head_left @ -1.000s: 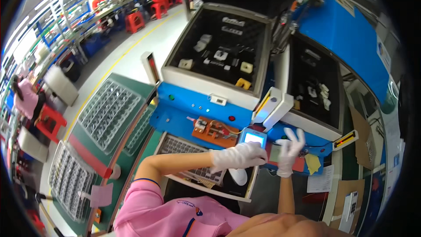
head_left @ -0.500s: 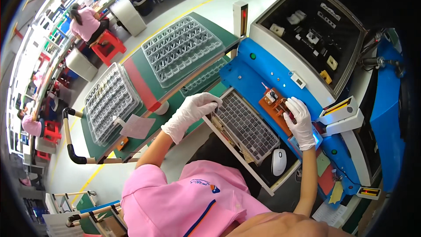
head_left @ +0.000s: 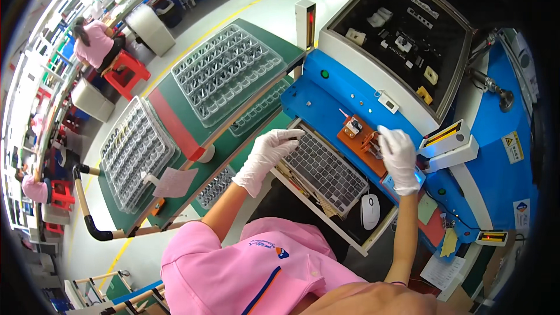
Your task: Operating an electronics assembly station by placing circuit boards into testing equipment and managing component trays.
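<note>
White-gloved, the right hand was poised at the orange-brown fixture, which was set on the blue ledge of the machine. The fixture's nearer end was partly hidden by the fingers, and whether any part was gripped could not be told. Thumb and fingertips of the left hand were held close together beside the left corner of the keyboard; whether something small was pinched there could not be told. Most of a lit screen was concealed by the right wrist and hand. The machine's top was cut off by the dark rim of the view. Contents of the clear tray could not be identified. A yellow warning label was marked with a triangle above blurred characters. Print on the white sheet was illegible. Lettering was borne beside an emblem on the pink shirt.
</note>
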The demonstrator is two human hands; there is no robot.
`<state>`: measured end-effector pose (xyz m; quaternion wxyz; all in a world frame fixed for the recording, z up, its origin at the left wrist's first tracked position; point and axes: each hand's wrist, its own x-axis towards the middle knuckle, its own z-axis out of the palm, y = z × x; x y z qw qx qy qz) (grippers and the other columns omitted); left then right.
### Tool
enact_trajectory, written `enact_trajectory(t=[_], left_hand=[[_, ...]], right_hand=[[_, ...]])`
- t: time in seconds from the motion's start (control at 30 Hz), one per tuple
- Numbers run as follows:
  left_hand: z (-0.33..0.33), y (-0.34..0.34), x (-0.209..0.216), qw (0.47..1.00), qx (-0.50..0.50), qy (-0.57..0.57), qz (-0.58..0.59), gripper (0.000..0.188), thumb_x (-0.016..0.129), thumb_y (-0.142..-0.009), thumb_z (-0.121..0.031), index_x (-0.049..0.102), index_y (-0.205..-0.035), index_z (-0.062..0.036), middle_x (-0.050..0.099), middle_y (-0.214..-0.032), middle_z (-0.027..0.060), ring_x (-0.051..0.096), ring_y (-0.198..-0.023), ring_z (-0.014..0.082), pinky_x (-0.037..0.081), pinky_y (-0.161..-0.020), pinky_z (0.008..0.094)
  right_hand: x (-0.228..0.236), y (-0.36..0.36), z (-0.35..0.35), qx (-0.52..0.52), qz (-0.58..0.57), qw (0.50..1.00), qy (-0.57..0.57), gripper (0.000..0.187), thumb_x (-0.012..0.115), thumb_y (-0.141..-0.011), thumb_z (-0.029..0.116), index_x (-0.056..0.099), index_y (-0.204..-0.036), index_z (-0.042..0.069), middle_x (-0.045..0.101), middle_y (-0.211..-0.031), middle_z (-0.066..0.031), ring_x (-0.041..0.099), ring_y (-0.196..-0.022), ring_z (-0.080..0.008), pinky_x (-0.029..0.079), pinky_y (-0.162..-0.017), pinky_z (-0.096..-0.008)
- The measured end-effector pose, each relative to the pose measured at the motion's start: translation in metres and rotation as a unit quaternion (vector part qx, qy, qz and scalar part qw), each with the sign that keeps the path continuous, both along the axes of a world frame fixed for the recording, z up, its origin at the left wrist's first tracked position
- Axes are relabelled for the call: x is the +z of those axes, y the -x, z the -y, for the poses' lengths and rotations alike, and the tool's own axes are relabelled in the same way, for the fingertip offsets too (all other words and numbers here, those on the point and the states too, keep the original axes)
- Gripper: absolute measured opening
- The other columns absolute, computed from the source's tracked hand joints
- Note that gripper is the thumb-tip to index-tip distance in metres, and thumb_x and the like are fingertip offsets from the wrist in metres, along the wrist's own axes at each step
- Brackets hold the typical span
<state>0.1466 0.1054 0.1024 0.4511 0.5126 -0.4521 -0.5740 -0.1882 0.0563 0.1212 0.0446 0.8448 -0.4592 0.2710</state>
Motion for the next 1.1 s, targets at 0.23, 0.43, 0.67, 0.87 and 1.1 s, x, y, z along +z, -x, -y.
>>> enact_trajectory(t=[0.23, 0.43, 0.67, 0.87, 1.1], left_hand=[[0.021, 0.031, -0.01, 0.993, -0.04, 0.089, 0.073, 0.028, 0.071, -0.09, -0.004, 0.069, -0.116, -0.0097, 0.064, -0.102, 0.0, 0.062, -0.088, 0.0088, 0.052, -0.085, 0.0246], [0.062, 0.075, -0.028, 0.904, 0.031, 0.328, 0.272, 0.025, 0.077, -0.083, -0.018, 0.072, -0.105, -0.0078, 0.07, -0.099, 0.0074, 0.064, -0.092, 0.024, 0.05, -0.085, 0.0351], [0.09, 0.128, -0.047, 0.828, 0.034, 0.47, 0.302, 0.026, 0.076, -0.08, -0.021, 0.071, -0.104, -0.0135, 0.066, -0.089, 0.0024, 0.058, -0.104, 0.0267, 0.043, -0.095, 0.0405], [0.102, 0.134, -0.07, 0.788, 0.018, 0.503, 0.354, 0.025, 0.074, -0.082, -0.023, 0.071, -0.106, -0.0154, 0.066, -0.095, 0.001, 0.054, -0.114, 0.0255, 0.035, -0.102, 0.0492], [0.105, 0.133, -0.075, 0.822, 0.006, 0.48, 0.308, 0.021, 0.073, -0.081, -0.022, 0.067, -0.1, -0.0147, 0.059, -0.116, 0.0044, 0.047, -0.124, 0.0303, 0.03, -0.107, 0.0543]], right_hand=[[-0.05, -0.046, 0.043, 0.066, -0.083, 0.994, 0.022, 0.039, 0.06, -0.089, 0.004, 0.058, -0.128, 0.005, 0.063, -0.128, -0.0102, 0.063, -0.1, -0.0284, 0.052, -0.087, -0.0381], [-0.054, -0.04, 0.043, 0.074, -0.067, 0.995, 0.016, 0.038, 0.062, -0.089, 0.003, 0.059, -0.127, 0.006, 0.065, -0.122, -0.0101, 0.065, -0.098, -0.0242, 0.052, -0.082, -0.0372], [-0.009, -0.021, 0.006, 0.003, 0.065, 0.994, 0.088, 0.034, 0.063, -0.091, 0.006, 0.06, -0.125, 0.007, 0.067, -0.11, -0.0077, 0.063, -0.095, -0.0247, 0.049, -0.083, -0.0375], [0.009, 0.013, -0.043, -0.028, 0.092, 0.989, 0.109, 0.036, 0.068, -0.088, 0.0, 0.062, -0.123, 0.005, 0.068, -0.109, -0.0095, 0.063, -0.091, -0.0258, 0.05, -0.079, -0.0361], [-0.019, 0.044, -0.074, -0.085, 0.12, 0.988, 0.051, 0.035, 0.064, -0.091, 0.0, 0.061, -0.126, 0.005, 0.066, -0.113, -0.0111, 0.063, -0.099, -0.0268, 0.05, -0.087, -0.0369]])
